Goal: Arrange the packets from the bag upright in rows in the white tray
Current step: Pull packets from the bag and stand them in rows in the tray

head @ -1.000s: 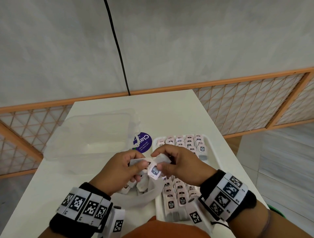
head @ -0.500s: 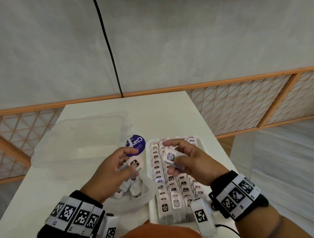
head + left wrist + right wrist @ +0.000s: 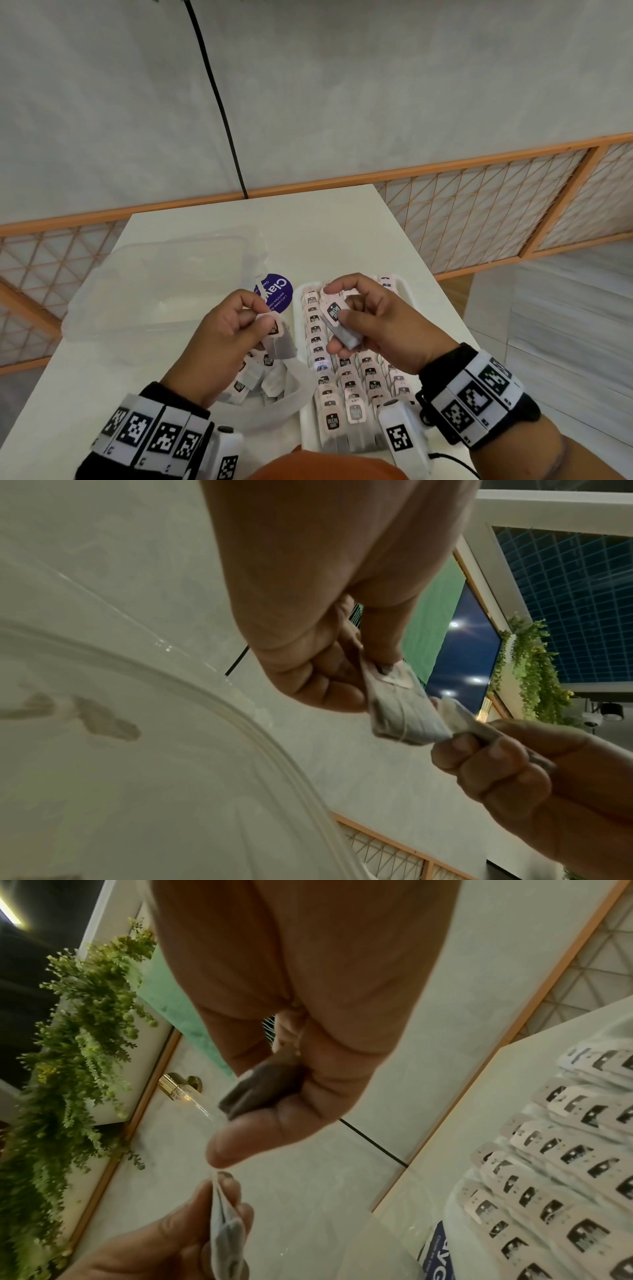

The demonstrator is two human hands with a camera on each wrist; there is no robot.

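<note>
My left hand (image 3: 255,317) pinches a tea packet (image 3: 281,339) by its pink tag above the clear bag (image 3: 274,404), which holds several loose packets. In the left wrist view the same packet (image 3: 399,710) hangs from my fingertips. My right hand (image 3: 339,313) grips another packet (image 3: 339,327) with a black-labelled tag, tilted, above the white tray (image 3: 406,291). In the right wrist view that packet (image 3: 263,1091) shows dark between thumb and fingers. The tray holds rows of upright packets (image 3: 346,387), also seen as packet rows (image 3: 565,1150) in the right wrist view.
A clear plastic lid or box (image 3: 154,287) lies on the white table (image 3: 325,233) to the left. A purple round label (image 3: 275,291) sits between it and the tray. An orange lattice rail (image 3: 479,219) runs behind the table; its right edge drops to the floor.
My hands have drawn apart, each now with its own packet. The right hand moved over the tray's far part and turned its packet; the left lifted its packet a little.
</note>
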